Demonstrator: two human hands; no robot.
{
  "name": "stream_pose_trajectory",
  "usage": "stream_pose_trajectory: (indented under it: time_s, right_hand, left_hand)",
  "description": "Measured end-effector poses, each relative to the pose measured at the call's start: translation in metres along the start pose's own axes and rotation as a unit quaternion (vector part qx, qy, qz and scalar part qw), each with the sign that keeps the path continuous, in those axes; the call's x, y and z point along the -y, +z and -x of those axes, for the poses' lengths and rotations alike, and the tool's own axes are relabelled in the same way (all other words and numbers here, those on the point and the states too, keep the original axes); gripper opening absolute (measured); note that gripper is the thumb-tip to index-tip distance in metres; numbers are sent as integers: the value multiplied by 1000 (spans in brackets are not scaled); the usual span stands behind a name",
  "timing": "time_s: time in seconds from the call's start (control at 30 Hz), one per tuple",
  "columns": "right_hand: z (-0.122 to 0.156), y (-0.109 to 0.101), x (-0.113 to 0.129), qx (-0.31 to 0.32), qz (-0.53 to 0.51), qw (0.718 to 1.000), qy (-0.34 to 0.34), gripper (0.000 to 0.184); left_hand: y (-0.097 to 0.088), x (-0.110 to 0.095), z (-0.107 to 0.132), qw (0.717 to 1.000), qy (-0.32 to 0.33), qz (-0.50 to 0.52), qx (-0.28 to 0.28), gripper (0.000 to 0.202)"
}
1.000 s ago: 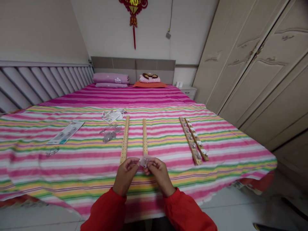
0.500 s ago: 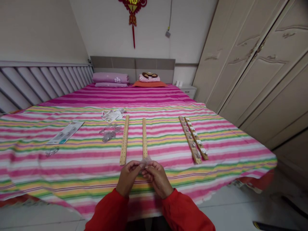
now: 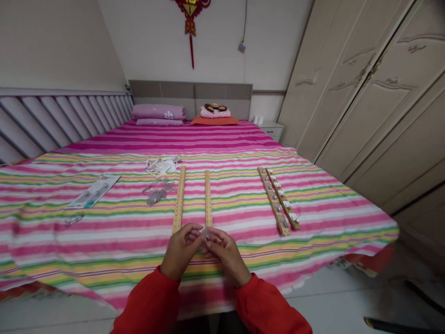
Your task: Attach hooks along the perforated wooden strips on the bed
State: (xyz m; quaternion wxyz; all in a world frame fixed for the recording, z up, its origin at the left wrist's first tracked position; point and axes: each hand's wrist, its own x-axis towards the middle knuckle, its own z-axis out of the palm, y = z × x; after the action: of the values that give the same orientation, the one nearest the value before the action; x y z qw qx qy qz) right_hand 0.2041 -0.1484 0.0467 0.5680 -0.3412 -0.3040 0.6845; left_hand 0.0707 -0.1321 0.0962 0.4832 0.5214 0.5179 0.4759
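Red sleeves framed the head view, both arms reaching out over the near edge of the striped bed sheet point(image 3: 114, 241). The left hand point(image 3: 181, 253) and right hand point(image 3: 225, 255) met fingertip to fingertip, together pinching a small clear packet point(image 3: 206, 233) held just above the sheet. The packet sat right at the near end of two bare wooden strips: the left strip point(image 3: 179, 199) and the right strip point(image 3: 207, 197), lying side by side and apart. Well off to the right lay two more strips fitted with metal hooks point(image 3: 280, 200), close together. Left of the bare strips were loose clear wrappers point(image 3: 157, 192) and further opened packets point(image 3: 160, 166) beyond them; a printed card pack point(image 3: 93, 191) lay farther left. Pillows point(image 3: 158, 112) rested at the headboard, and a cream wardrobe point(image 3: 365, 93) stood on the right.
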Motion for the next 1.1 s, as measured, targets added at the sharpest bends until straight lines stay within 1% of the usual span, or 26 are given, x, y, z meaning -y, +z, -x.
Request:
stream_pose_trajectory:
  time_s: [0.1, 0.2, 0.3, 0.43, 0.53, 0.6, 0.7, 0.83, 0.97, 1.1]
  right_hand:
    - [-1, -2, -1, -11, 45, 999, 5, 37]
    - [-3, -4, 1, -39, 83, 996, -18, 35]
    - [-9, -6, 6, -58, 76, 994, -44, 35]
    - [-22, -8, 17, -86, 53, 994, -41, 33]
    - [-32, -13, 18, -100, 56, 993, -35, 31]
    - [-37, -17, 15, -107, 56, 992, -31, 31]
    - [-41, -22, 8, -112, 63, 991, -22, 30]
    - [-44, -25, 2, -108, 89, 990, -4, 29]
    - [-48, -28, -1, -116, 104, 988, 1, 27]
    - [-50, -31, -6, -116, 114, 987, -2, 23]
  left_hand:
    - [-1, 1, -5, 999, -21, 29, -10, 34]
    - [-1, 4, -13, 999, -15, 33, 4, 29]
    - [2, 9, -26, 999, 2, 26, 28, 25]
    - [9, 12, -46, 999, 17, 26, 44, 24]
    - [13, 14, -56, 999, 10, 28, 43, 25]
    - [14, 18, -60, 999, -6, 31, 30, 28]
    - [14, 29, -62, 999, -32, 30, 3, 30]
    - [15, 44, -66, 999, -33, 10, -10, 25]
    - [17, 47, -69, 1000, -22, -7, -14, 19]
    - [17, 49, -70, 999, -27, -22, -13, 19]
